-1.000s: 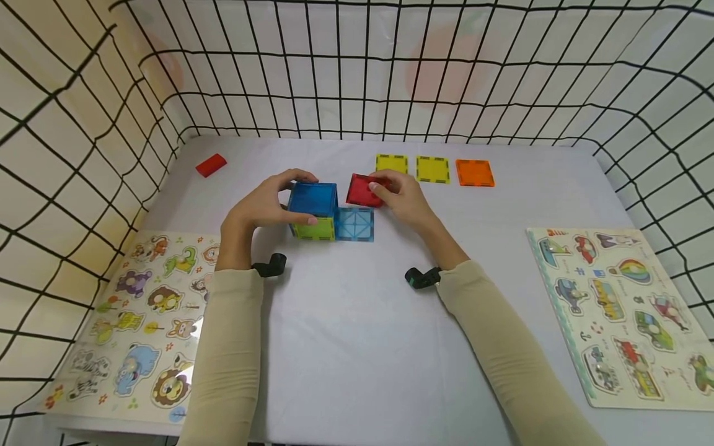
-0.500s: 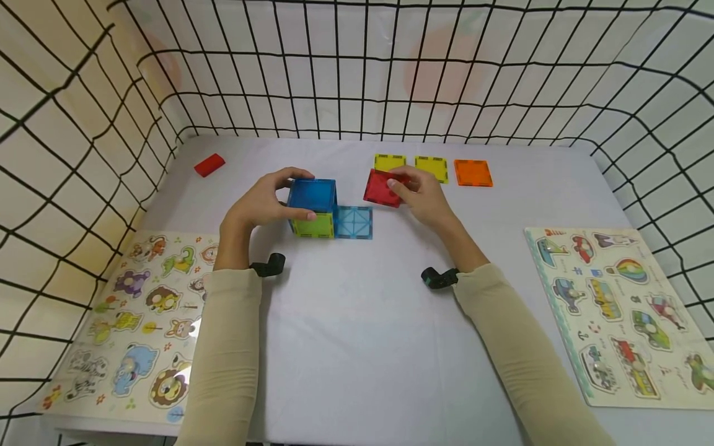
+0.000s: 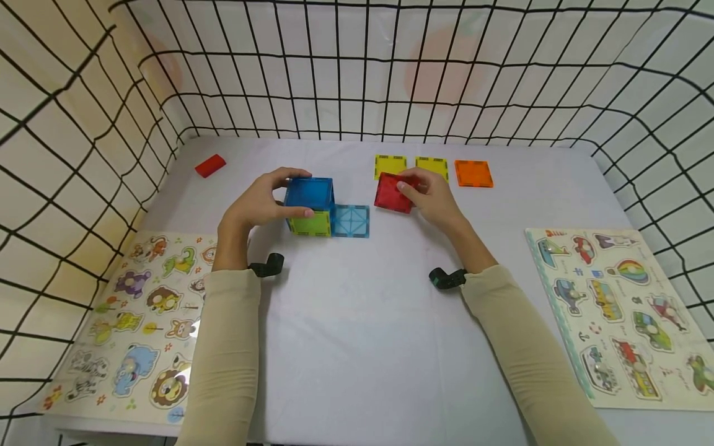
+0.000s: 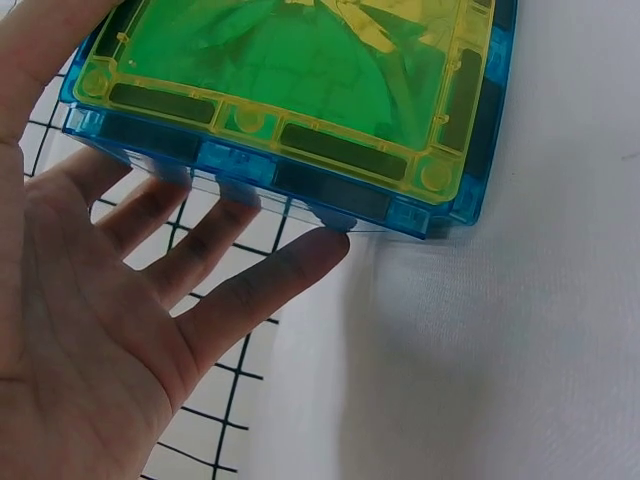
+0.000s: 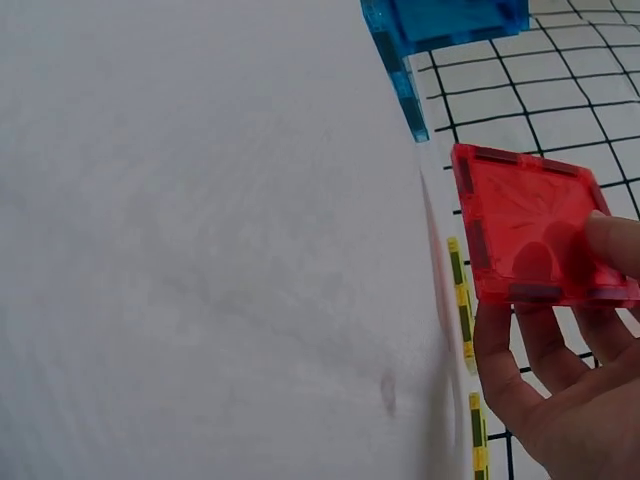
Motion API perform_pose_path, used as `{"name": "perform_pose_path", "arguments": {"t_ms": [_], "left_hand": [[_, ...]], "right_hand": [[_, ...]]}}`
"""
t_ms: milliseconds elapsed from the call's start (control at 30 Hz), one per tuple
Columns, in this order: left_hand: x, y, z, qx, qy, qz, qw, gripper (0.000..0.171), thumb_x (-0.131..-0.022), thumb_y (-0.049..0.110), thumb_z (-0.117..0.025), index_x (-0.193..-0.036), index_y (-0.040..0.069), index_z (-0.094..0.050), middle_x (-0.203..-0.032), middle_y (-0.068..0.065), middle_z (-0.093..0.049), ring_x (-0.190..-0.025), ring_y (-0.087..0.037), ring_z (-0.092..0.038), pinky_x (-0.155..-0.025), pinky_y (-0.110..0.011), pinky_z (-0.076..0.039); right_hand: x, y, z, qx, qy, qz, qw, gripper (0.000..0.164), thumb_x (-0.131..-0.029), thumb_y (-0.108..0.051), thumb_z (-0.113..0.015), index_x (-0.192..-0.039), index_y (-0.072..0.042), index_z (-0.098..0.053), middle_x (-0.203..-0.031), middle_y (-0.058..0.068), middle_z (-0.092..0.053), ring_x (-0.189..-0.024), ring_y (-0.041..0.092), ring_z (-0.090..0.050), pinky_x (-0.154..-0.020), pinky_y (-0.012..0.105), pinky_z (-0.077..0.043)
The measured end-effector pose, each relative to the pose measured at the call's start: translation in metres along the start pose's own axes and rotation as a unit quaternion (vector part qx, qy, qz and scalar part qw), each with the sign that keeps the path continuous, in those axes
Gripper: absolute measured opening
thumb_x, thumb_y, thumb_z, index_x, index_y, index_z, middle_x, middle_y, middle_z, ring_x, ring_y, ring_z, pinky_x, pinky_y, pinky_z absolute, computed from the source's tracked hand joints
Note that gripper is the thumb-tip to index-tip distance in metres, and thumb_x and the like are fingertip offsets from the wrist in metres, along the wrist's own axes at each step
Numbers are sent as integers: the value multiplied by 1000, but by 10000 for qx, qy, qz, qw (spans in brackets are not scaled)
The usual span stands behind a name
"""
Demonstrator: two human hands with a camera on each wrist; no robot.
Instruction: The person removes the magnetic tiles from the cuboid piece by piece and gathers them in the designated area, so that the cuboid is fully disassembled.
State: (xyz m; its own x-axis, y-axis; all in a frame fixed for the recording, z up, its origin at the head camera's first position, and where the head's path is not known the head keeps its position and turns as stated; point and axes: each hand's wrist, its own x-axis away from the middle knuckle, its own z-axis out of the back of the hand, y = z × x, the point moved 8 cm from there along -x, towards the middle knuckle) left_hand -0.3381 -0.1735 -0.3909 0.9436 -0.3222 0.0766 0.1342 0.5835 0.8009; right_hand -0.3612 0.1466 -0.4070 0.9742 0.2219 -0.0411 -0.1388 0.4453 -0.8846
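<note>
My left hand (image 3: 251,203) holds a small box of magnetic tiles, thumb along its near side and fingers around the far left. The box has a blue top tile (image 3: 308,193) and a yellow-green front tile (image 3: 310,224); the left wrist view shows that yellow tile (image 4: 300,80) framed by blue edges. Flat on the table against the box's right side lies a light blue tile (image 3: 351,222). To the right, my right hand (image 3: 437,201) pinches a red square magnetic tile (image 3: 392,193) between thumb and fingers, tilted above the table (image 5: 220,250).
Two yellow tiles (image 3: 389,165) and an orange tile (image 3: 474,173) lie in a row at the back. A red piece (image 3: 210,165) lies back left. Animal (image 3: 150,322) and vehicle (image 3: 625,310) puzzle boards flank the work area. Black wire mesh (image 3: 362,80) encloses the table.
My right hand has drawn the red tile rightward, away from the box, and turned it slightly. The left hand keeps its hold, and the box has shifted very slightly left.
</note>
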Motion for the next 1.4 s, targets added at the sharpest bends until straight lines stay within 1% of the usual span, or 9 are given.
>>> {"name": "perform_pose_path", "arguments": {"t_ms": [133, 333, 400, 533, 633, 767, 1033, 1167, 1400], "left_hand": [[0, -1, 0, 3, -2, 20, 10000, 77, -79, 44, -87, -147, 29, -54, -161, 1, -41, -150, -35, -34, -111, -61, -46], [1, 2, 0, 65, -51, 9, 10000, 77, -79, 42, -88, -147, 28, -53, -161, 1, -41, -150, -35, -33, -111, -61, -47], [0, 2, 0, 56, -45, -17, 10000, 77, -80, 42, -87, -147, 27, -53, -161, 1, -41, -149, -35, -34, -111, -61, -47], [0, 3, 0, 8, -31, -47, 10000, 77, -80, 42, -87, -147, 27, -53, -161, 0, -41, -149, -36, -34, -111, -61, -47], [-1, 3, 0, -15, -44, -23, 10000, 77, -80, 42, -87, -147, 27, -53, -162, 0, -41, -149, -36, -34, -111, -61, -46], [-2, 2, 1, -53, -53, 1, 10000, 77, -80, 44, -87, -147, 29, -53, -161, 0, -40, -150, -36, -33, -111, -61, -47], [-2, 2, 1, -161, -80, 19, 9998, 81, -79, 47, -86, -149, 28, -51, -163, 0, -38, -151, -37, -32, -111, -61, -47], [-2, 1, 1, -119, -100, 25, 9999, 80, -80, 46, -86, -149, 28, -51, -163, 0, -38, -151, -37, -32, -111, -61, -47], [0, 1, 1, -79, -116, 1, 9999, 78, -81, 44, -86, -149, 28, -51, -163, 0, -39, -151, -36, -32, -112, -61, -46]], "right_hand": [[0, 3, 1, -30, 7, -135, 9999, 34, -104, -22, -63, -135, -11, -60, -141, 12, -58, -122, 31, -55, -111, 46, -50], [-1, 9, 1, 69, -93, -334, 9994, 40, -101, -22, -66, -139, -15, -55, -144, 12, -54, -115, 30, -57, -99, 38, -56], [-1, 12, 0, 176, -225, -357, 9990, 48, -98, -22, -72, -142, -17, -54, -144, 11, -54, -116, 29, -57, -98, 38, -57], [-1, 15, -5, 567, -593, -289, 9962, 73, -85, -19, -85, -148, -17, -47, -145, 12, -51, -123, 31, -53, -99, 46, -58], [-1, 17, -9, 998, -801, -229, 9915, 83, -80, -17, -88, -151, -15, -43, -149, 12, -47, -130, 32, -46, -101, 52, -57], [0, 17, -14, 1412, -865, -140, 9861, 81, -81, -18, -86, -151, -15, -44, -153, 12, -43, -136, 32, -41, -103, 54, -55], [-5, 18, -24, 1965, -1047, 221, 9746, 78, -87, -32, -79, -154, -15, -45, -158, 14, -40, -140, 33, -33, -104, 53, -53], [-5, 18, -27, 2158, -1106, 233, 9699, 77, -88, -36, -77, -155, -15, -45, -162, 13, -38, -142, 35, -30, -104, 54, -51], [-3, 18, -26, 2174, -1147, 120, 9692, 76, -89, -41, -76, -155, -17, -45, -163, 13, -36, -143, 34, -30, -108, 56, -49]]}}
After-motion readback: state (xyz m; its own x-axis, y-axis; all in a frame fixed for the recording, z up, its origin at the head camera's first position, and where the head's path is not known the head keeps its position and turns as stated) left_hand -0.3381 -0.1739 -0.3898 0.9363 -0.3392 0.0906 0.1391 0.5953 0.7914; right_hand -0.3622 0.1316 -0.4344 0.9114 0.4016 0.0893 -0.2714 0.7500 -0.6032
